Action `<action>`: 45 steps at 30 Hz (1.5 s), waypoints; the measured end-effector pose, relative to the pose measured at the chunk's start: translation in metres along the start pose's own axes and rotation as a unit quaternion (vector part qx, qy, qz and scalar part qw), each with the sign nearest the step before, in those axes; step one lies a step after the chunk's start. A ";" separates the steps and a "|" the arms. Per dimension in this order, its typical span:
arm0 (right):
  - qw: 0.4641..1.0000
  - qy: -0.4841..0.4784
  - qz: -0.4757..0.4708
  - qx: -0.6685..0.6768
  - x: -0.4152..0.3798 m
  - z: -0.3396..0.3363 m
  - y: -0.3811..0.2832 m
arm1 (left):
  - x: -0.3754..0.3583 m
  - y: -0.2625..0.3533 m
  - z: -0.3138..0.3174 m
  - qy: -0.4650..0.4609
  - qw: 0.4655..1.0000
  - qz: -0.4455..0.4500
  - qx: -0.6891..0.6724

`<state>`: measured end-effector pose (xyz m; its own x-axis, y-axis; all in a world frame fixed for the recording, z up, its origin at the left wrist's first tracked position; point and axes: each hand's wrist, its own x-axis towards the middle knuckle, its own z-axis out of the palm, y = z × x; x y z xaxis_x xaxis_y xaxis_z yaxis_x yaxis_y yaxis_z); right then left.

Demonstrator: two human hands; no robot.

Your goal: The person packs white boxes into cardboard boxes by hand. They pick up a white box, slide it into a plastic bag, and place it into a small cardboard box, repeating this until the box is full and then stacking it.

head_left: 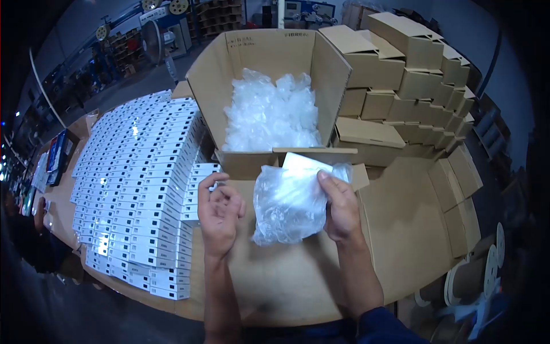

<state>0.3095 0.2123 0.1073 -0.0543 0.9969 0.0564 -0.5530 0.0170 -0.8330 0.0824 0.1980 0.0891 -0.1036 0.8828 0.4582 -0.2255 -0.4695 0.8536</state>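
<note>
My right hand (pixel 342 207) grips a clear plastic bag (pixel 286 221) with a flat white box (pixel 306 172) partly inside it, the thumb pressing on the box's right side. The box's upper end sticks out of the bag. To the left, my left hand (pixel 220 215) is raised with its palm up and fingers loosely curled and apart, holding nothing. It is close to the stacked white boxes (pixel 134 189), which have small dark squares on their ends. Behind the bag stands a large open cardboard box (pixel 263 60) full of crumpled clear plastic bags (pixel 272 112).
Brown cardboard boxes (pixel 409 83) are piled high at the back right. An open carton (pixel 412 212) lies on the right of the table (pixel 275 286). Spools (pixel 490 272) stand at the lower right. Another person's hand (pixel 40 213) shows at the far left.
</note>
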 end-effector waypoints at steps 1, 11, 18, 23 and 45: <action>1.000 0.004 0.024 0.000 -0.013 -0.007 0.009 | -0.004 0.001 0.001 0.002 0.982 0.112 0.154; 0.997 -0.008 0.031 -0.076 -0.087 -0.045 0.053 | -0.070 0.010 0.023 0.006 0.950 0.006 0.311; 0.947 -0.063 -0.024 -0.313 -0.102 -0.043 0.042 | -0.110 -0.012 0.039 0.034 0.973 -0.175 0.149; 0.992 0.103 0.012 -0.070 -0.102 -0.044 0.048 | -0.129 -0.016 0.040 0.005 0.975 -0.196 0.100; 0.913 0.053 -0.063 -0.400 -0.136 -0.050 0.061 | -0.070 0.013 0.039 -0.158 0.872 0.168 0.433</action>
<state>0.3242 0.0819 0.0212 0.0715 0.9844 0.1608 0.2370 0.1398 -0.9614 0.1245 0.1293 0.0773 0.2791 0.7100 0.6465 0.5960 -0.6560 0.4631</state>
